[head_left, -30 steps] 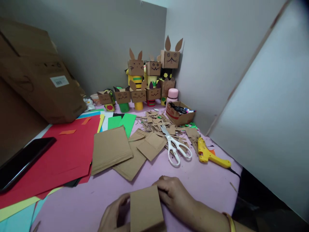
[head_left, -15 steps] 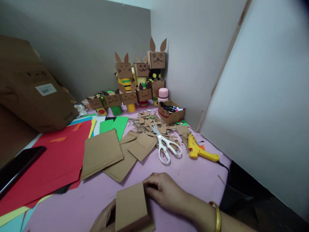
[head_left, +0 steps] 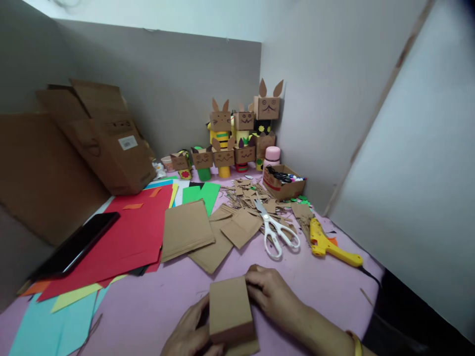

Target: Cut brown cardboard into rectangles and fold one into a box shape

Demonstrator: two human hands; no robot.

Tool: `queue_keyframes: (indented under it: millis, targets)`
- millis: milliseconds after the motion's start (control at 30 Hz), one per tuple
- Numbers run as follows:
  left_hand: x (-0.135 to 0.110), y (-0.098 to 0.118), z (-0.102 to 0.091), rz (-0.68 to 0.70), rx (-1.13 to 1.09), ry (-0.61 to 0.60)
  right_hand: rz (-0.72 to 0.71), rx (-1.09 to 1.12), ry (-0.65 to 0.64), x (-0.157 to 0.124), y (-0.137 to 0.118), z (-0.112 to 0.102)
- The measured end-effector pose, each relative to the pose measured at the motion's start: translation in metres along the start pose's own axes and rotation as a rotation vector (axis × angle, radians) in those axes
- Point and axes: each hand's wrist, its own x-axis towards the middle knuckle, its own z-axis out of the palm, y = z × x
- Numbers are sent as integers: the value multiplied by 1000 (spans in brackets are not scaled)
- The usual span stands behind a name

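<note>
A small cardboard box (head_left: 229, 304) sits at the table's near edge, with a flat cardboard piece (head_left: 248, 347) showing under its near right side. My left hand (head_left: 191, 329) grips the box along its left side, fingers curled round the near corner. On the far right corner my right hand (head_left: 272, 294) holds the box, its fingertips partly hidden behind the edge. Beyond the hands lie flat cardboard pieces (head_left: 188, 230), white-handled scissors (head_left: 276, 230) and a yellow glue gun (head_left: 330, 244).
Cardboard scraps (head_left: 245, 193) are heaped behind the scissors. Cardboard animal figures (head_left: 223, 157) stand at the back, beside a pink bottle (head_left: 272, 155) and a box of pens (head_left: 284, 184). Red paper sheets (head_left: 137, 237), a black phone (head_left: 79, 244) and a large carton (head_left: 111, 148) are on the left.
The camera view has turned left and tipped up slightly, so everything appears further right. Both hands stay on the small box, with little visible shift in their hold.
</note>
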Motion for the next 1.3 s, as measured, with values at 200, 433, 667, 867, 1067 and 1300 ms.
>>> queue_keyframes:
  millis: [200, 433, 667, 867, 1067, 1300]
  targets:
    - [-7, 2, 4, -44, -124, -24, 20, 11, -5, -2, 1, 3]
    - [-8, 8, 3, -58, -97, -52, 38, 34, -13, -3, 0, 4]
    - [-6, 14, -2, -79, -37, -43, 36, 44, -31, -5, -1, 2]
    - [-9, 13, 3, -63, -59, -25, 43, 54, -45, -6, 0, 3]
    - [-14, 10, 11, -62, -24, 36, 44, 39, -56, -7, 2, 4]
    - [-34, 18, 39, -128, 254, 165, 68, 11, -128, -8, 12, 5]
